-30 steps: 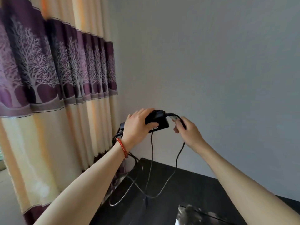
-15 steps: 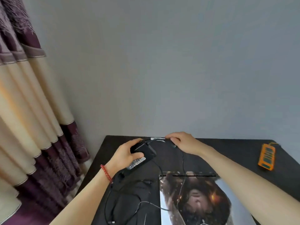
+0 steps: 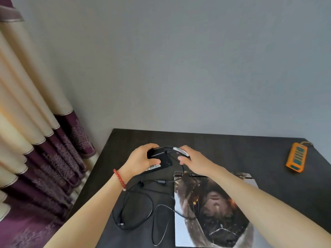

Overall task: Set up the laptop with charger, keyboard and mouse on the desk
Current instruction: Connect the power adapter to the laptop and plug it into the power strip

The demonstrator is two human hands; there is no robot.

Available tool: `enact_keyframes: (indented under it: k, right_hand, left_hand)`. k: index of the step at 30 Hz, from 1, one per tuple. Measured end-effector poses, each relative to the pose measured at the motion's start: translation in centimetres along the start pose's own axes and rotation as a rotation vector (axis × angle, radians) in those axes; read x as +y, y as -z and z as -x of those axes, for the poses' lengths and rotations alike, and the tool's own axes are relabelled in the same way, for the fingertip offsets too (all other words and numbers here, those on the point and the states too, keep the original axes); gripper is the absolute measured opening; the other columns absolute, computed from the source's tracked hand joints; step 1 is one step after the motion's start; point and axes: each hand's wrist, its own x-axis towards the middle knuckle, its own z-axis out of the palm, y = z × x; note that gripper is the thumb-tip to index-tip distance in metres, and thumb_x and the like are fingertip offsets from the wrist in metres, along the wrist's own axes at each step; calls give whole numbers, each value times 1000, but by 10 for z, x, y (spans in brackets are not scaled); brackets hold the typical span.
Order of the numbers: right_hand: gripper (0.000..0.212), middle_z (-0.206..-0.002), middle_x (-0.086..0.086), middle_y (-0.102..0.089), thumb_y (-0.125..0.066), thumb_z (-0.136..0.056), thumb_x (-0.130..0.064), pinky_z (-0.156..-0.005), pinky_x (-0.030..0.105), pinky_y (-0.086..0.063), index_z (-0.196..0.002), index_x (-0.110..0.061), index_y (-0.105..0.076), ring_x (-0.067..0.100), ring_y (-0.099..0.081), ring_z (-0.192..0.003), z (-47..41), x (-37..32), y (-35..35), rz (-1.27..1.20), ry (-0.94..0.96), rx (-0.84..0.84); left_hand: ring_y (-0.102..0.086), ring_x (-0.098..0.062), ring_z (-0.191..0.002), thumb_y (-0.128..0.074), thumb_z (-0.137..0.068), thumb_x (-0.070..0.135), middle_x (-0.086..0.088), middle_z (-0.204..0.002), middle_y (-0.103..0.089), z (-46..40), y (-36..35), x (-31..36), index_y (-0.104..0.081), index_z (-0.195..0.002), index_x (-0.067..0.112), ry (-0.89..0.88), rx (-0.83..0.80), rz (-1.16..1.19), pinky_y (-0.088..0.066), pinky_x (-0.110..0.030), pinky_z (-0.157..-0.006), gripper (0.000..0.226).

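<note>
My left hand (image 3: 140,161) grips the black charger brick (image 3: 162,159) at the far left part of the dark desk (image 3: 232,151). My right hand (image 3: 192,159) holds the charger's cable (image 3: 176,149) just right of the brick, where a white label wraps it. The rest of the black cable (image 3: 143,208) lies in loose loops on the desk below my left wrist. A closed laptop (image 3: 211,212) with a dark picture skin on its lid lies flat under my right forearm. No keyboard or mouse shows.
An orange power strip (image 3: 296,159) lies at the desk's far right by the grey wall. Cream and purple curtains (image 3: 35,140) hang left of the desk. The desk's left edge is close to the cable loops.
Both hands came down from in front of the wall to the desk with the charger brick and cable. The view tilted down, so the laptop and power strip now show.
</note>
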Motion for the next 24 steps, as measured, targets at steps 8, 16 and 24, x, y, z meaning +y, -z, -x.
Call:
enact_keyframes:
  k: [8, 16, 24]
  right_hand:
    - [30, -55, -1, -49, -26, -100, -24, -62, 23, -40, -74, -21, -42, 13, -45, -54, -28, -13, 1, -213, 7, 130]
    - [29, -59, 6, -43, -30, -101, -21, -66, 34, -41, -76, -12, -43, 17, -36, -50, -58, 26, 8, -762, -234, 254]
    - [31, -71, 4, -45, -33, -99, -18, -60, 27, -43, -70, -16, -44, 15, -42, -64, -116, 49, -2, -711, -347, 457]
  left_hand:
    - [-68, -12, -83, -57, -86, -2, -2, -81, -73, -10, 22, -27, -64, -99, 14, 232, 310, 853, -54, -21, -82, 22]
    - [-41, -1, -33, -43, -97, 9, -2, -94, -65, -23, 38, -68, -59, -115, 10, 419, 742, 794, -31, -11, -34, 25]
    - [-64, -19, -85, -45, -96, 12, 0, -122, -55, -32, 31, -86, -46, -130, 16, 510, 650, 1089, -50, -29, -71, 35]
